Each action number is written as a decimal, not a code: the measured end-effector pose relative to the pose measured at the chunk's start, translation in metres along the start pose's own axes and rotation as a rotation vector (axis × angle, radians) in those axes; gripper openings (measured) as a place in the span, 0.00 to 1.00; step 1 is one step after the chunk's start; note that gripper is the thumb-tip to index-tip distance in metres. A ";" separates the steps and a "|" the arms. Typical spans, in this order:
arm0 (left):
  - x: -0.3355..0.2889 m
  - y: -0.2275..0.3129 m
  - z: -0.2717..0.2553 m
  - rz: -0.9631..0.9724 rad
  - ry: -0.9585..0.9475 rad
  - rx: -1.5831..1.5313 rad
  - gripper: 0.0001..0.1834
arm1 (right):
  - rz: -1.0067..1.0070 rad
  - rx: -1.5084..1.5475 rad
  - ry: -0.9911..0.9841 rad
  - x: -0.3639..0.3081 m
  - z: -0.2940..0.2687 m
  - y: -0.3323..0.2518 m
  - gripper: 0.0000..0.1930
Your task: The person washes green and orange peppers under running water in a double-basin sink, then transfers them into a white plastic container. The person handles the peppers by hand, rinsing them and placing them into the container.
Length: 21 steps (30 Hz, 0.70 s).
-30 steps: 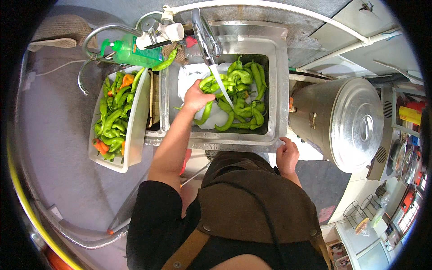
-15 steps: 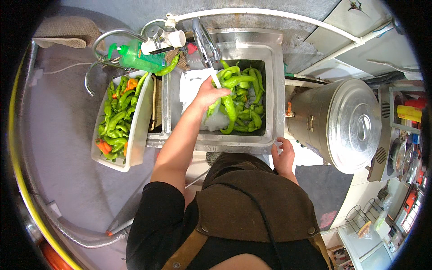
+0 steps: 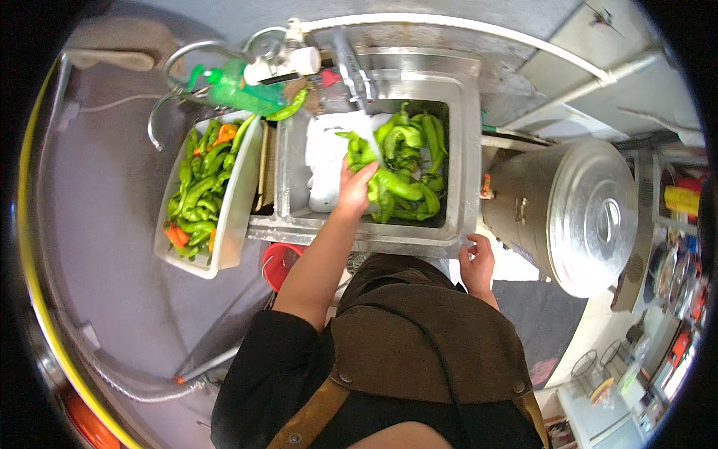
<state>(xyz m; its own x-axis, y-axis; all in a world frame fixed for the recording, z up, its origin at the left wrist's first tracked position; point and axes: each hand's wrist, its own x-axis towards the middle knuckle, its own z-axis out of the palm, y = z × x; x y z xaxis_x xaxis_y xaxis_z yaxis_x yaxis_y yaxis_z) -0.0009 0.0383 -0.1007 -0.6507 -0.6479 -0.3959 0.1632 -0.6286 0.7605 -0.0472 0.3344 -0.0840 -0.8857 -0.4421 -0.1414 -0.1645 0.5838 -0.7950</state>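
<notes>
My left hand (image 3: pixel 354 188) is closed around several long green peppers (image 3: pixel 361 152) over the middle of the metal sink (image 3: pixel 465 165). Water runs from the tap (image 3: pixel 350 71) down onto them. More green peppers (image 3: pixel 407 183) lie heaped in the right part of the basin, close by my fingers. On the basin's left side is a white surface (image 3: pixel 323 161), partly covered by my hand. At the sink's front right corner hangs my right hand (image 3: pixel 477 266), its fingers loosely curled and apart, with nothing in them; whether it touches the rim I cannot tell.
A white tub (image 3: pixel 232 243) of green and orange peppers stands left of the sink. Behind it are a green pump bottle (image 3: pixel 235 88) and a curved metal pipe (image 3: pixel 152 123). A red bucket (image 3: pixel 275 262) sits below. To the right stands a large lidded metal pot (image 3: pixel 523 202).
My left hand has moved down and slightly right from below the tap, and now has a bunch of peppers in its grip. The view has shifted slightly; the red bucket shows.
</notes>
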 end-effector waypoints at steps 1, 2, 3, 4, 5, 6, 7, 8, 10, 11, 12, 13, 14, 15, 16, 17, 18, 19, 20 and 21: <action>0.006 0.003 0.003 -0.035 0.047 -0.043 0.30 | -0.003 0.023 -0.008 0.000 0.003 0.003 0.14; 0.016 0.002 0.007 -0.013 0.159 -0.022 0.30 | 0.004 0.021 -0.024 0.000 0.006 0.008 0.14; 0.023 0.000 0.012 0.010 0.276 -0.002 0.29 | 0.012 0.021 -0.042 -0.001 0.008 0.013 0.14; 0.027 0.001 0.019 0.050 0.349 0.031 0.28 | -0.018 -0.004 -0.042 0.001 0.009 0.010 0.14; 0.029 0.009 0.021 0.078 0.411 0.064 0.27 | -0.004 0.019 -0.052 0.003 0.007 0.001 0.14; 0.027 0.024 0.013 0.138 0.413 0.109 0.27 | -0.014 -0.010 -0.060 0.004 0.010 0.003 0.14; 0.025 0.035 0.007 0.190 0.415 0.147 0.26 | -0.023 -0.050 -0.067 0.007 0.010 0.003 0.14; 0.022 0.047 0.000 0.240 0.418 0.186 0.25 | -0.040 -0.032 -0.081 0.009 0.014 -0.001 0.14; 0.009 0.095 -0.027 0.317 0.402 0.212 0.24 | -0.045 -0.005 -0.088 0.012 0.015 -0.006 0.14; -0.003 0.128 -0.039 0.390 0.400 0.238 0.23 | -0.058 -0.010 -0.100 0.014 0.015 -0.009 0.13; -0.022 0.165 -0.040 0.348 0.455 0.200 0.25 | -0.064 -0.018 -0.102 0.015 0.015 -0.011 0.13; -0.028 0.191 -0.065 0.407 0.469 0.197 0.26 | -0.069 -0.025 -0.102 0.016 0.015 -0.012 0.13; -0.045 0.227 -0.067 0.492 0.671 0.313 0.28 | -0.061 -0.035 -0.103 0.017 0.017 -0.014 0.13; -0.057 0.257 -0.107 0.548 0.711 0.366 0.30 | -0.056 -0.039 -0.114 0.018 0.019 -0.018 0.13; -0.075 0.287 -0.104 0.619 0.711 0.387 0.32 | -0.036 -0.052 -0.106 0.019 0.019 -0.019 0.13; -0.084 0.312 -0.128 0.660 0.902 0.556 0.31 | -0.086 -0.045 -0.104 0.020 0.025 -0.013 0.13; -0.101 0.331 -0.140 0.572 0.946 0.505 0.35 | -0.135 -0.054 -0.108 0.021 0.033 -0.005 0.13; -0.111 0.339 -0.149 0.492 1.042 0.554 0.42 | -0.180 -0.073 -0.110 0.023 0.034 0.003 0.12; -0.112 0.345 -0.177 0.510 1.043 0.598 0.47 | -0.185 -0.055 -0.134 0.025 0.035 -0.004 0.12; -0.112 0.346 -0.251 0.648 1.013 0.709 0.53 | -0.195 -0.026 -0.167 0.026 0.039 -0.016 0.12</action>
<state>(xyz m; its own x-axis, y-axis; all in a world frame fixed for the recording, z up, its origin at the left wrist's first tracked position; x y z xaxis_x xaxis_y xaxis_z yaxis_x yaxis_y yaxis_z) 0.3142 -0.2149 0.0779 0.2575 -0.9533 0.1580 -0.3786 0.0509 0.9242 -0.0508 0.2874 -0.0979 -0.7524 -0.6533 -0.0842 -0.3382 0.4927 -0.8018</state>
